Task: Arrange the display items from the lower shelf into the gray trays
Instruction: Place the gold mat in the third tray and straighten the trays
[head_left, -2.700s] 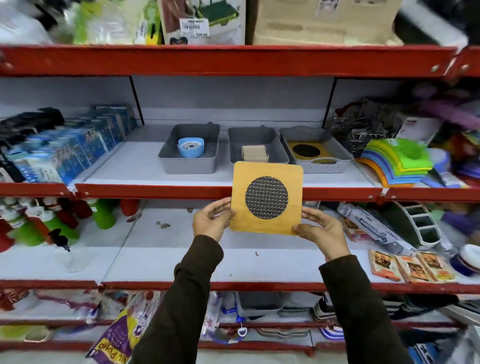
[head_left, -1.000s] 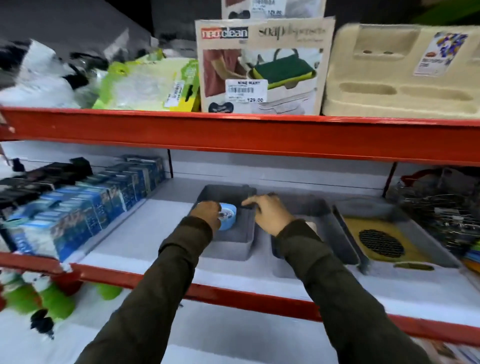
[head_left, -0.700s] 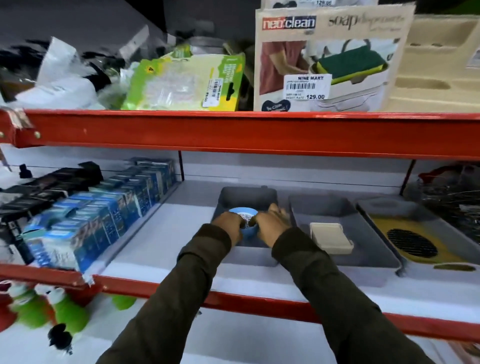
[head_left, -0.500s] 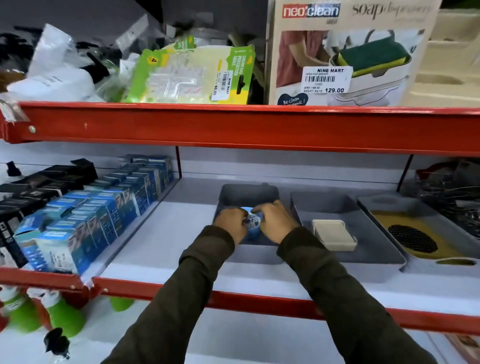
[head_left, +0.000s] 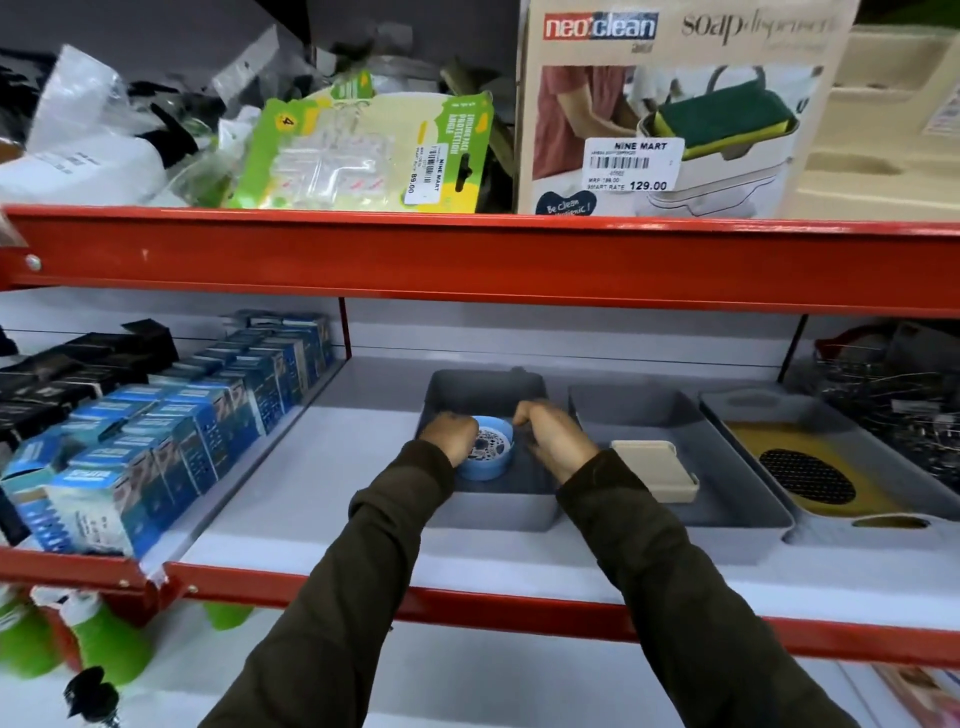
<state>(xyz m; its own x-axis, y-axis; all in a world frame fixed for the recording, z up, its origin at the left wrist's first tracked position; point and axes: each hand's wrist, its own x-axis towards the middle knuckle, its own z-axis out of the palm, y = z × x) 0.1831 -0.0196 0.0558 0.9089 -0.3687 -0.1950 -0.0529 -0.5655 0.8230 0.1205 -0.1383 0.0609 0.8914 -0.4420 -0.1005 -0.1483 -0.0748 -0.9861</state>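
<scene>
Right now both hands are inside the left gray tray (head_left: 488, 512), w/ the blue round strainer (head_left: 487, 451) between them. Left hand (head_left: 451, 430) is curled against the strainer's left rim, fingers bent & touching it; looks like a light grasp, tho the fingertips are hidden behind the knuckles, so can't tell how firm. Right hand (head_left: 551, 436) sits just beside the strainer's right edge, fingers curled downward near the tray's right wall; can't tell whether it's gripping the strainer, bracing the tray, or already let go. Strainer rests low in the tray, mesh face up & tilted toward the camera, prob so shoppers see the pattern. Two hands on one small item suggests nudging it square/centered rather than carrying it. Middle gray tray (head_left: 727, 512) holds a beige soap dish (head_left: 655, 470) lying flat toward its front left corner. Right gray tray (head_left: 857, 535) holds the yellow mat (head_left: 831, 480) w/ a dark mesh circle, lying flat & filling most of the floor. Trays stand side by side, touching or nearly so, on the white shelf (head_left: 322, 467) behind the red shelf edge (head_left: 519, 608), one item per tray, so the display reads clearly. Blue boxes (head_left: 171, 441) are stacked in rows to the left, well apart from the trays. Judging by this, the strainer placement is at its final adjustment stage.
</scene>
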